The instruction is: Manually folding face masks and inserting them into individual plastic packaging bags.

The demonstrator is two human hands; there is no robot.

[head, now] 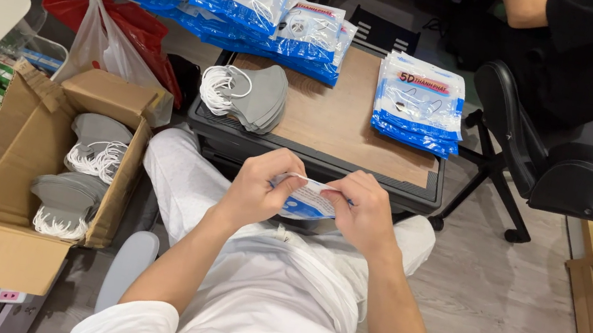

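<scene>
mask packet point(309, 203) blue-white, over lap, pinched in grip of left hand point(254, 186) and right hand point(363, 212).

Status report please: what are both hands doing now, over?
Left hand and right hand both grip one blue-and-white mask packet over the lap. Grey masks stacked on the low table ahead. Nothing between.

Both hands, left hand point(254, 187) and right hand point(363, 212), pinch a blue-and-white mask packet point(305, 200) between them; beyond them lies a grey mask stack point(256, 96).
</scene>
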